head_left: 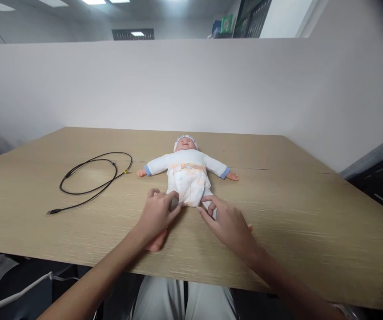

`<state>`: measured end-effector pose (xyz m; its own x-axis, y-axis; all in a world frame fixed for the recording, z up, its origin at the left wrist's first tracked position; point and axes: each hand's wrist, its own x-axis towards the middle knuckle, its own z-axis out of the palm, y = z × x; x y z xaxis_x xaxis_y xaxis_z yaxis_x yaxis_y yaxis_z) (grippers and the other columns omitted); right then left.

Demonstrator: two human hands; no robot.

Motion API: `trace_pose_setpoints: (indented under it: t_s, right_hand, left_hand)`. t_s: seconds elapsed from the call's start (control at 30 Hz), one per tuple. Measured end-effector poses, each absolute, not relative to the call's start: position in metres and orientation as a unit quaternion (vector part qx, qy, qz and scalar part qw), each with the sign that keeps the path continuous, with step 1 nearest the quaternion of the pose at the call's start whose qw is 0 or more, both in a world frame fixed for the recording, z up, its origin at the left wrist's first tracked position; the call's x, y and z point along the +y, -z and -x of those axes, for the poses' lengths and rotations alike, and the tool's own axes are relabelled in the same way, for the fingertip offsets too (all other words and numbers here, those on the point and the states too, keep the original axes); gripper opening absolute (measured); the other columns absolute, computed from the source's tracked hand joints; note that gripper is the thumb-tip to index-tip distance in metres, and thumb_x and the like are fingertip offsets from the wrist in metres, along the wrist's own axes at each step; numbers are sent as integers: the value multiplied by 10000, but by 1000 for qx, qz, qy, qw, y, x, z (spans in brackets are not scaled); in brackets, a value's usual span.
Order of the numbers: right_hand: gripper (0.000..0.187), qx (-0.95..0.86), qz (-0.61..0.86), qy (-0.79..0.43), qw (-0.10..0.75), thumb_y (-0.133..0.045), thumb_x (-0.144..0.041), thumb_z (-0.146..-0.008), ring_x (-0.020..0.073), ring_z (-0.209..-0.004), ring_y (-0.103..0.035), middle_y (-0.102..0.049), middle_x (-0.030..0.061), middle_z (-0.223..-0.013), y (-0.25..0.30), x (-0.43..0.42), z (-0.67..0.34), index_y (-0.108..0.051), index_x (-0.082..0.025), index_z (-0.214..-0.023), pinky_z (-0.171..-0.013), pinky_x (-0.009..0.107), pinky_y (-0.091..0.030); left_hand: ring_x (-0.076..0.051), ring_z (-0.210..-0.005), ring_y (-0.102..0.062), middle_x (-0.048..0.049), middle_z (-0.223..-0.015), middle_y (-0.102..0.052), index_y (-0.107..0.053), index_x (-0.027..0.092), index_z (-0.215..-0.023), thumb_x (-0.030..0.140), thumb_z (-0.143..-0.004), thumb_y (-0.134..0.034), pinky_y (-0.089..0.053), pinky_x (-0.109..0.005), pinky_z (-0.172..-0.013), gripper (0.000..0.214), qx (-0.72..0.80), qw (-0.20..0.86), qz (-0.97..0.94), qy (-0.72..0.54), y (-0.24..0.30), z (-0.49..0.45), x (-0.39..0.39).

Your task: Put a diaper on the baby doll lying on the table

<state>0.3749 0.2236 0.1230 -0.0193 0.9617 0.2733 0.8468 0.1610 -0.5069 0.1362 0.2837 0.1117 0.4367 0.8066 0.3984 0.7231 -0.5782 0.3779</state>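
A baby doll [187, 156] in a white long-sleeved top with blue cuffs lies on its back, its head away from me and its arms spread. Round its lower body is a white diaper [188, 186] with an orange printed waistband. At the diaper's lower left edge, my left hand [159, 209] has its fingers curled, thumb and index finger closed on the border. My right hand [226, 222] is bent in a loose pinch at the lower right edge. The doll's left-side foot [158, 241] shows below my left wrist; my hands hide most of the legs.
A looped black cable [94, 191] with a USB plug lies left of the doll on the wooden table [294, 222]. A white partition [178, 84] rises behind the table. My lap [184, 300] is under the near edge.
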Motion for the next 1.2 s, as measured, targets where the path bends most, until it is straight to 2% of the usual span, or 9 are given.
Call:
trace_pose_setpoints:
  t_s: [0.13, 0.23, 0.4, 0.57, 0.7, 0.77, 0.93, 1.07, 1.2]
  right_hand:
    - [191, -721, 638, -28, 268, -653, -384, -1045, 225, -722, -653, -719, 30, -887, -121, 233, -361, -678, -240, -922, -632, 345, -343]
    - [187, -734, 623, -7, 272, -632, -358, -1055, 230, -772, -680, -751, 53, -1025, -121, 237, -354, -659, -244, -909, -639, 344, -350]
    - [170, -737, 612, -23, 287, -618, -369, -1051, 249, -788, -707, -772, 43, -981, -123, 239, -350, -626, -261, -920, -639, 340, -351]
    - [179, -700, 658, -58, 272, -713, -423, -970, 270, -681, -685, -734, 10, -776, -123, 246, -349, -607, -280, -985, -589, 329, -275]
    - [287, -673, 660, -85, 322, -764, -416, -906, 285, -766, -737, -771, 20, -896, -121, 248, -351, -564, -276, -1054, -624, 325, -360]
    - [318, -662, 658, -95, 345, -766, -430, -896, 297, -837, -760, -787, 31, -975, -118, 247, -354, -544, -277, -1063, -659, 333, -400]
    - [410, -614, 676, -132, 386, -817, -481, -854, 320, -950, -770, -801, 35, -1046, -111, 243, -359, -531, -279, -1068, -730, 357, -452]
    - [323, -627, 665, -128, 385, -812, -455, -873, 326, -1000, -738, -798, 58, -1074, -110, 243, -360, -599, -268, -1028, -834, 404, -495]
    - [262, -644, 659, -103, 375, -829, -419, -882, 334, -1061, -692, -787, 73, -1053, -111, 243, -359, -677, -246, -1006, -904, 428, -501]
  left_hand:
    - [-264, -971, -655, -53, -1020, -751, -614, 233, -893, 416, -1081, -630, -393, -421, -987, 263, 421, 143, -842, -305, -117, -135, 284]
    - [-271, -1064, -665, -78, -1161, -755, -639, 235, -912, 368, -1066, -634, -450, -389, -951, 204, 387, 222, -821, -357, -118, -135, 284]
    - [-288, -1069, -671, -64, -1120, -785, -716, 245, -1003, 363, -1007, -692, -475, -398, -960, 120, 404, 284, -772, -401, -110, -135, 284]
    - [-241, -894, -682, -25, -976, -775, -687, 234, -986, 409, -918, -802, -486, -348, -833, 220, 440, 364, -709, -415, -103, -137, 288]
    - [-276, -1068, -744, -68, -1152, -815, -689, 237, -1198, 419, -834, -916, -527, -382, -965, 466, 442, 400, -679, -428, -100, -137, 292]
    - [-305, -1137, -749, -91, -1207, -824, -727, 239, -1230, 430, -829, -925, -529, -415, -1016, 487, 449, 400, -685, -411, -101, -136, 293]
    - [-304, -984, -753, -85, -1100, -844, -831, 235, -1079, 471, -830, -909, -546, -380, -872, 352, 453, 406, -691, -390, -105, -134, 294]
    - [-275, -849, -708, -65, -926, -819, -839, 224, -994, 448, -798, -909, -516, -338, -759, 306, 440, 425, -680, -404, -109, -135, 295]
    - [-248, -826, -680, -52, -891, -795, -830, 203, -964, 445, -846, -850, -493, -325, -763, 270, 467, 384, -710, -361, -113, -137, 299]
